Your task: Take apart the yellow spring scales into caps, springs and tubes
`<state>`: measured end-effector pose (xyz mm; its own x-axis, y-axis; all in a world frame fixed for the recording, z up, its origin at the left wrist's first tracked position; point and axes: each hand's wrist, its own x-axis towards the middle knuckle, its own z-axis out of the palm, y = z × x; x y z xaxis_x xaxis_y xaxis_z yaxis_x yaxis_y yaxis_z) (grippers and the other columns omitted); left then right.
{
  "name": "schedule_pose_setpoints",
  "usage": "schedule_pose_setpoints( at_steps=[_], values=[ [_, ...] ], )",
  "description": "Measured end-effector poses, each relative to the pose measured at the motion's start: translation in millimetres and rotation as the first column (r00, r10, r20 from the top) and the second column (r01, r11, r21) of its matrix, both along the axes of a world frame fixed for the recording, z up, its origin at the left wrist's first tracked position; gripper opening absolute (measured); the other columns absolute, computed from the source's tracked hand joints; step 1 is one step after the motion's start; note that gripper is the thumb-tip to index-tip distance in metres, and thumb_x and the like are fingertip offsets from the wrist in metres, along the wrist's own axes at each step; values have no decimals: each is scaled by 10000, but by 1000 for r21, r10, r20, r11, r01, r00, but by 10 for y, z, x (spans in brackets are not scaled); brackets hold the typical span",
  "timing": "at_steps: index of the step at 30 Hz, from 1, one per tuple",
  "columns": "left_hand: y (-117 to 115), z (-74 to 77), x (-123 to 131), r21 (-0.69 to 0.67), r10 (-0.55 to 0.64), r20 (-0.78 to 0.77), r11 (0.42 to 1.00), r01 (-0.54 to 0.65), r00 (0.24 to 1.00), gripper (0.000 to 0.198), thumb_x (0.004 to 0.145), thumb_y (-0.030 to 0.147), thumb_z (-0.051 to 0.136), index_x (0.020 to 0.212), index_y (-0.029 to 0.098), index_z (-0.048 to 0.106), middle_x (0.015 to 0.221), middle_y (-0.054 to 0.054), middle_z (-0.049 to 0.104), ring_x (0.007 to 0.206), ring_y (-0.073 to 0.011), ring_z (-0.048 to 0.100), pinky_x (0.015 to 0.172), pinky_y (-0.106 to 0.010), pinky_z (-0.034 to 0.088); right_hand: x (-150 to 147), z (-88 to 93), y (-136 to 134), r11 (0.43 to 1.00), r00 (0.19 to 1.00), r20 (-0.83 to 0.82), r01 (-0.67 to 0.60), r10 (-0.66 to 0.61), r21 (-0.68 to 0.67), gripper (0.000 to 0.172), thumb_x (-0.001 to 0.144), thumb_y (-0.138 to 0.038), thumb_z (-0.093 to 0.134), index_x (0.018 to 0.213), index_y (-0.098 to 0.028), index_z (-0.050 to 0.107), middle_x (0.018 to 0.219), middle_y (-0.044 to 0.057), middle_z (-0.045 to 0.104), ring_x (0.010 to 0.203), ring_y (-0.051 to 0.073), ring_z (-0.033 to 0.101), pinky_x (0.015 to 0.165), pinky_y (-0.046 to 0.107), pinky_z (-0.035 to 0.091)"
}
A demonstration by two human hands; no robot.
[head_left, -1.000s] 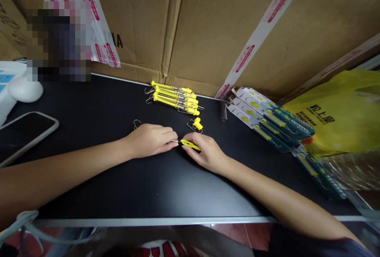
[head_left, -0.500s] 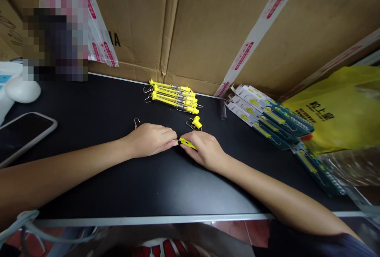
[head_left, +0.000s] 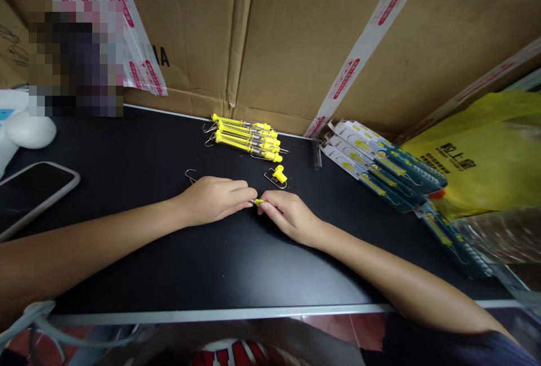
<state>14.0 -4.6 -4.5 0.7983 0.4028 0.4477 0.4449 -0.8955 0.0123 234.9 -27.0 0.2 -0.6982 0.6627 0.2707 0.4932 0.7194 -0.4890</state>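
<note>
My left hand [head_left: 217,199] and my right hand [head_left: 288,215] meet at the middle of the black table [head_left: 139,152]. Both are closed in a pinch on one small yellow spring scale [head_left: 258,201]; only a short yellow bit shows between the fingertips, the rest is hidden under my right hand. A metal hook [head_left: 190,175] sticks out behind my left hand. A loose yellow cap with a wire hook [head_left: 278,176] lies just beyond my right hand. Farther back sits a pile of several finished yellow spring scales [head_left: 245,136].
Packaged scales on blue-white cards [head_left: 380,169] fan out at the right, beside a yellow plastic bag [head_left: 477,155]. A phone [head_left: 31,191] and a white device [head_left: 25,129] lie at the left. Taped cardboard boxes [head_left: 274,34] wall the back. The table's front edge [head_left: 211,314] is metal.
My right hand has slid left over the yellow scale, so less of it shows. The hands are now closer together. The view has shifted slightly.
</note>
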Motion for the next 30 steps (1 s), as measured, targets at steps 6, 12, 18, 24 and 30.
schedule_pose_setpoints(
  at_steps=[6, 12, 18, 24, 30],
  values=[
    [4, 14, 0, 47, 7, -13, 999, -6, 1000, 284, 970, 314, 323, 963, 223, 591, 750, 22, 584, 681, -93, 567, 597, -198, 388, 9, 48, -4, 991, 999, -39, 0, -5, -132, 361, 979, -305, 308, 748, -176, 554, 685, -1, 575, 645, 107, 526, 691, 242, 405],
    [12, 8, -2, 92, 0, -19, 996, 2, 1000, 273, 967, 315, 342, 951, 230, 601, 735, 28, 573, 662, -92, 552, 581, -205, 379, 21, 88, 17, 942, 996, -89, -52, 23, -331, 424, 975, -381, 309, 711, -160, 557, 631, -25, 504, 585, 82, 462, 645, 222, 382],
    [12, 23, 7, 175, -7, -59, 984, 18, 998, 300, 971, 322, 328, 928, 236, 612, 708, 34, 573, 617, -84, 532, 563, -217, 361, 73, 134, 53, 849, 990, -102, -133, 93, -512, 479, 941, -494, 335, 666, -157, 535, 535, -49, 391, 526, 83, 372, 577, 226, 344],
    [62, 19, -33, 91, 25, -3, 996, -25, 1000, 249, 960, 311, 370, 930, 213, 597, 760, 28, 607, 672, -89, 571, 608, -205, 388, 95, 136, 67, 751, 963, -261, -217, 61, -623, 479, 934, -493, 350, 605, -166, 473, 555, -33, 411, 499, 83, 375, 516, 230, 339],
    [84, 20, -62, 30, 30, 44, 999, -32, 999, 230, 945, 344, 413, 978, 216, 601, 791, 31, 630, 712, -96, 597, 651, -202, 411, 236, -4, 284, 918, 876, -275, 389, -396, -80, 336, 916, -430, 436, 752, -169, 570, 650, -13, 485, 578, 101, 428, 557, 232, 318]
  ],
)
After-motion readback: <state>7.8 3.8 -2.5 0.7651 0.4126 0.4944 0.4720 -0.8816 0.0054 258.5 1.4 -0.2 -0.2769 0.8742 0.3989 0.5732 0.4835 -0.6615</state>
